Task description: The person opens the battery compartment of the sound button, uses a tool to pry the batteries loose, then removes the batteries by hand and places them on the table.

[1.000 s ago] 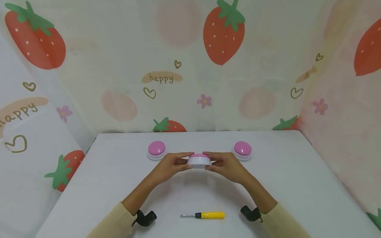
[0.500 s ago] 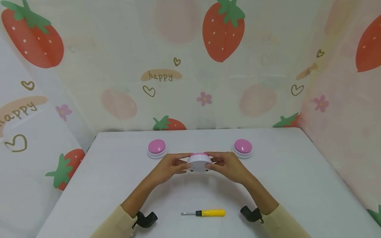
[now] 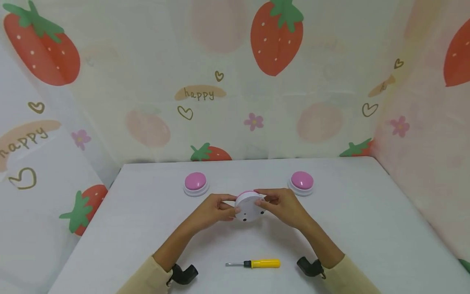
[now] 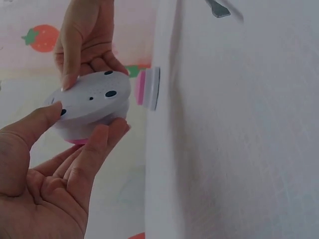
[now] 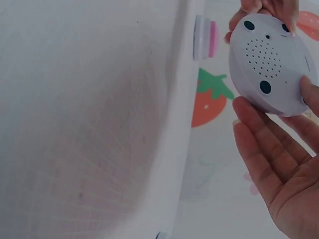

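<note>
Both hands hold a round push button (image 3: 249, 209) with a white base and pink dome, raised over the table. Its underside is turned toward the person, and the pink dome shows only as a thin strip at the far edge. Small speaker holes and dark round feet show on the underside of the push button (image 5: 264, 59) in the right wrist view. My left hand (image 3: 212, 212) grips its left side, thumb on the underside edge. On the opposite side my right hand (image 3: 287, 207) pinches it, thumb across the underside and forefinger at the top edge.
Two more pink push buttons stand dome up at the back, a left one (image 3: 195, 183) and a right one (image 3: 302, 183). A flat-blade screwdriver (image 3: 262, 263) with a yellow handle lies in front on the white table (image 3: 128, 212). Strawberry-printed cloth walls surround it.
The push button has tipped from nearly level until its underside faces the person, and it has turned slightly. Both hands kept hold, with their thumbs shifting onto the underside.
</note>
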A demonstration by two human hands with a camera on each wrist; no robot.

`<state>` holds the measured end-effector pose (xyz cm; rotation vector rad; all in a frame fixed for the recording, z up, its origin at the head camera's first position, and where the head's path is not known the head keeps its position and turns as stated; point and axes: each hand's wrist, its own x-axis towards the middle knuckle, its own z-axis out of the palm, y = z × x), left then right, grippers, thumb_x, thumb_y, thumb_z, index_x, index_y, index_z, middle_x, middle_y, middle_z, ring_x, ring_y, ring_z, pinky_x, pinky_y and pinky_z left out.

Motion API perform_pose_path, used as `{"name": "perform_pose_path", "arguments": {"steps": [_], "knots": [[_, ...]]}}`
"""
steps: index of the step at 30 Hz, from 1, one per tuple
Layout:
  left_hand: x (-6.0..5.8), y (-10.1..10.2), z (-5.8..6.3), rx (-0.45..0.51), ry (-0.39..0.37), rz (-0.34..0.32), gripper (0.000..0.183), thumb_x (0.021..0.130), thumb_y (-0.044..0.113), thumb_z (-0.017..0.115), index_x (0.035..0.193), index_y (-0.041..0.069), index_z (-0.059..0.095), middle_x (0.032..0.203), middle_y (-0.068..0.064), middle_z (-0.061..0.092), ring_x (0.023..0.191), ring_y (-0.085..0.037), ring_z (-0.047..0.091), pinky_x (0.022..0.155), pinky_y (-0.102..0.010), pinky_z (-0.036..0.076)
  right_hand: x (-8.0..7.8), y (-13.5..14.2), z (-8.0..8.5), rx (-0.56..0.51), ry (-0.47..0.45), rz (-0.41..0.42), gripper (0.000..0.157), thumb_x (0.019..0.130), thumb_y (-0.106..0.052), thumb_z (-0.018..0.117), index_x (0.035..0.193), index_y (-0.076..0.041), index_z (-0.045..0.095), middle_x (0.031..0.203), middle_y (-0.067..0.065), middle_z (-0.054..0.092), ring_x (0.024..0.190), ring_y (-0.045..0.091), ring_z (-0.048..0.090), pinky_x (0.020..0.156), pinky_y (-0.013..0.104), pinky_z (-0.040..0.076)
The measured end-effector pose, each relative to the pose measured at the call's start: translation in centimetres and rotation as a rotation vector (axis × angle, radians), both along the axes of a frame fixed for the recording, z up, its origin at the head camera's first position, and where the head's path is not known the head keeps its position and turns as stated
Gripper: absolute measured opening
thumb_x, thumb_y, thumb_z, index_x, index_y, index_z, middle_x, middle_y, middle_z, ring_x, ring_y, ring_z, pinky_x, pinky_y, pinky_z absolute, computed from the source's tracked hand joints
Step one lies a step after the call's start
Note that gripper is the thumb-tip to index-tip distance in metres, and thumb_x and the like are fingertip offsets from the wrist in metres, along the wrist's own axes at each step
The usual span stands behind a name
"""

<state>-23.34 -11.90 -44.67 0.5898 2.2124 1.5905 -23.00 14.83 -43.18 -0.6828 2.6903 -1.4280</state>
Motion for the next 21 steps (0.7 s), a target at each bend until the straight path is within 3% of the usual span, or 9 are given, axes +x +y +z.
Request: {"name": "perform_pose_path", "arguments": {"steps": [5, 12, 21], "knots": [[0.24, 0.34, 0.0, 0.024, -0.054, 0.034, 0.047, 0.097, 0.022, 0.07, 0.135, -0.003, 0.061, 0.109, -0.015, 0.075, 0.098, -0.026, 0.074, 0.085, -0.037, 0.061, 0.02, -0.14, -0.2, -0.022, -0.008, -0.027, 0.041, 0.09, -0.027, 0.079, 0.126, -0.009, 0.072, 0.099, 0.0, 0.076, 0.08, 0.013, 0.069, 0.071, 0.025, 0.059], [0.29, 0.56, -0.08, 0.078, -0.154, 0.116, 0.046, 0.098, 0.022, 0.07, 0.135, -0.003, 0.061, 0.115, -0.017, 0.073, 0.1, -0.028, 0.073, 0.086, -0.037, 0.06, -0.17, -0.16, -0.61, -0.053, -0.026, -0.043, 0.042, 0.088, -0.021, 0.081, 0.125, -0.004, 0.072, 0.102, 0.006, 0.076, 0.08, 0.014, 0.071, 0.073, 0.027, 0.061], [0.4, 0.77, -0.38, 0.271, -0.27, 0.117, 0.049, 0.1, 0.021, 0.067, 0.138, -0.007, 0.056, 0.121, -0.019, 0.071, 0.103, -0.026, 0.073, 0.089, -0.034, 0.058, -0.52, -0.06, -0.89, -0.177, -0.194, -0.023, 0.048, 0.091, -0.023, 0.078, 0.13, 0.002, 0.066, 0.109, 0.012, 0.075, 0.089, 0.022, 0.073, 0.076, 0.04, 0.063]]}}
